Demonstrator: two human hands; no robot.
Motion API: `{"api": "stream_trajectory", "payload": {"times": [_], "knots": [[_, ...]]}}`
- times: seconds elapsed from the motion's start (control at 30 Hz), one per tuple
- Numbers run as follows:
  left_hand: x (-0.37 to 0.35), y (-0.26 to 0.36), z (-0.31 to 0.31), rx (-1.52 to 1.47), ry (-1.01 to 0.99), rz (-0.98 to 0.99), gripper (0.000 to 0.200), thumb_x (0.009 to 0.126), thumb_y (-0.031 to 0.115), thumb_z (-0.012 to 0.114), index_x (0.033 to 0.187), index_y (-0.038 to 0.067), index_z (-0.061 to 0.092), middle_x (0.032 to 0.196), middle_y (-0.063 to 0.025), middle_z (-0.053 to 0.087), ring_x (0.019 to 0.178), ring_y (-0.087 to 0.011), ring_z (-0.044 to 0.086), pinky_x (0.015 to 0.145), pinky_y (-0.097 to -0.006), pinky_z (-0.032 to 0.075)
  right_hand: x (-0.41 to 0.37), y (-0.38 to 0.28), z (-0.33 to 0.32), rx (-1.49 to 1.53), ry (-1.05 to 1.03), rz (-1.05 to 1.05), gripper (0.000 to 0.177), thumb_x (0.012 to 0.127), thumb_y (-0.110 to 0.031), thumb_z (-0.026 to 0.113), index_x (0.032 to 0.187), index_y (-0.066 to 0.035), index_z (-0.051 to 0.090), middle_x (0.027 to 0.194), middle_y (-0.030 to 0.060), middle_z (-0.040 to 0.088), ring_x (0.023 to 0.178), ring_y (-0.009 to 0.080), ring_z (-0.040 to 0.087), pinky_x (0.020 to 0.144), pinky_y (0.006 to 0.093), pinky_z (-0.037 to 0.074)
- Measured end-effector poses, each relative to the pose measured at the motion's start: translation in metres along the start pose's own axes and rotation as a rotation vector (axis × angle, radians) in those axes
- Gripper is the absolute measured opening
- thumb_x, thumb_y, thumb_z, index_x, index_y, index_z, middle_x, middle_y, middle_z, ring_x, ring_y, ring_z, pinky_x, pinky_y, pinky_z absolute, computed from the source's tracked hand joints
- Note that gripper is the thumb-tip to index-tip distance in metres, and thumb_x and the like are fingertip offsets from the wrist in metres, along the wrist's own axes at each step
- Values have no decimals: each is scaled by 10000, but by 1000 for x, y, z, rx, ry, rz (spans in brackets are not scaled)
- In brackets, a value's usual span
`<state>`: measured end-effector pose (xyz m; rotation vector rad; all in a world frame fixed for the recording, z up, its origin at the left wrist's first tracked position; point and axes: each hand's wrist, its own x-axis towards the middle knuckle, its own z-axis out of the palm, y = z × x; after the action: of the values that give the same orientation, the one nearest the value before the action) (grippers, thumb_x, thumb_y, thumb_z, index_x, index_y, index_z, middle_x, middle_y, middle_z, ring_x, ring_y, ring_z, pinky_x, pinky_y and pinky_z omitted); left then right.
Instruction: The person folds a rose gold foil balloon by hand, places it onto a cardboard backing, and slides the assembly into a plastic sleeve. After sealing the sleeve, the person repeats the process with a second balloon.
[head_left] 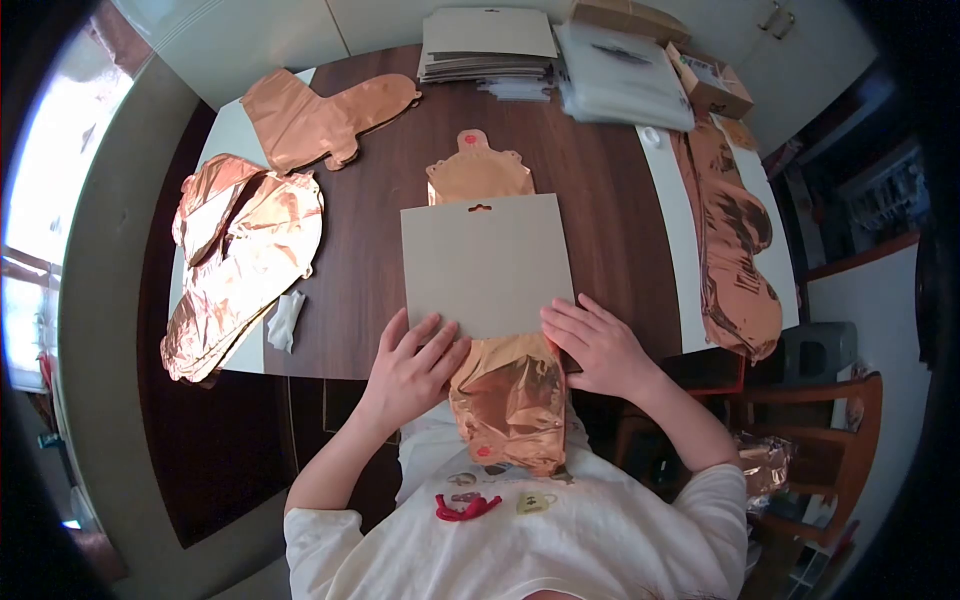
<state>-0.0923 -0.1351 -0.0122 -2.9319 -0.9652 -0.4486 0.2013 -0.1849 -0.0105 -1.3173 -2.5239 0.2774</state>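
While the fingers of both hands are loosely spread rather than closed, the left hand (412,366) lies at the lower left corner of a plain cardboard sheet (487,262) and the right hand (600,348) at its lower right corner. Each hand is also right beside the copper-coloured foil balloon (508,400) underneath. That balloon lies at the middle of the near edge of the brown counter (365,260), covered across its middle by the sheet. Its tabbed far end shows beyond the sheet, and its wrinkled near end hangs over the edge towards the person's white shirt (520,550).

To the left, more copper foil balloons (255,240) lie in a shiny, crumpled heap, with a flatter foil shape (320,115) behind them and a white scrap (286,322) just beside. On the right side, a long stack of foil (735,240) lies along the white strip. At the far edge stand a pile of cardboard sheets (487,35), clear plastic bags (615,75) and a small open box (712,88). A wooden chair (850,470) stands beyond, at the right.
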Motion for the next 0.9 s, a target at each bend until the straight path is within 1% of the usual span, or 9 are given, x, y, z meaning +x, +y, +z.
{"api": "stream_trajectory", "payload": {"times": [0.17, 0.37, 0.47, 0.57, 0.67, 0.7, 0.8, 0.83, 0.9], "knots": [[3, -2, 0, -31, 27, 2, 406, 727, 235, 702, 1121, 163, 634, 1149, -21, 599, 1115, -212, 541, 1032, -506, 357, 0, -2, 7, 19, 101, 17, 561, 670, -228, 756, 1162, -43, 562, 1311, 96, 533, 1265, 245, 474, 1100, 441, 339], [2, -8, 8, -176, 115, -28, 330, 714, 169, 712, 1042, 155, 676, 1069, 0, 634, 1051, -198, 577, 1024, -481, 367, 2, 0, 5, 62, 130, 18, 497, 667, -142, 747, 1130, -65, 583, 1274, 105, 567, 1226, 253, 516, 1071, 444, 383], [5, -10, 7, -281, 125, -78, 272, 721, 149, 702, 993, 145, 695, 1015, 6, 656, 1008, -195, 590, 970, -448, 398, 7, 3, 8, 81, 232, 12, 443, 681, -118, 737, 1098, -88, 590, 1148, 90, 637, 1131, 259, 588, 992, 431, 456], [12, -12, 2, -424, 108, -184, 174, 727, 140, 696, 900, 127, 693, 959, -9, 662, 943, -214, 596, 888, -400, 421, 14, 5, 9, 139, 340, 61, 331, 734, -151, 734, 1032, -95, 601, 996, 62, 674, 974, 265, 649, 849, 407, 515], [12, -18, 19, -459, 117, -281, 93, 732, 135, 692, 813, 101, 661, 913, -26, 655, 878, -233, 591, 823, -371, 420, 20, 2, 0, 249, 249, 219, 295, 749, -157, 735, 1001, -99, 593, 889, 73, 656, 852, 288, 643, 745, 396, 514], [21, -13, 2, -511, 121, -291, 108, 755, 139, 699, 763, 62, 624, 894, -56, 636, 842, -269, 587, 787, -385, 442, 25, -1, 0, 252, 312, 238, 263, 762, -181, 738, 952, -77, 589, 825, 99, 629, 779, 302, 622, 699, 400, 506], [25, -12, 10, -495, 114, -405, 152, 776, 154, 713, 776, 33, 621, 903, -81, 619, 819, -298, 584, 738, -400, 464, 29, 3, 7, 199, 350, 247, 286, 778, -234, 728, 928, -61, 557, 799, 106, 614, 779, 296, 623, 681, 408, 507], [27, -11, 9, -494, 109, -410, 184, 789, 172, 720, 790, 20, 616, 914, -97, 599, 799, -317, 582, 701, -413, 473, 31, 4, 9, 233, 360, 253, 306, 775, -254, 731, 898, -49, 540, 794, 120, 601, 758, 311, 608, 669, 421, 499], [29, -11, 10, -443, 142, -385, 209, 788, 172, 725, 798, 3, 602, 885, -112, 588, 748, -306, 595, 653, -392, 489, 34, 6, 13, 235, 380, 273, 308, 777, -262, 730, 883, -47, 536, 774, 125, 591, 745, 315, 599, 658, 424, 495]]}}
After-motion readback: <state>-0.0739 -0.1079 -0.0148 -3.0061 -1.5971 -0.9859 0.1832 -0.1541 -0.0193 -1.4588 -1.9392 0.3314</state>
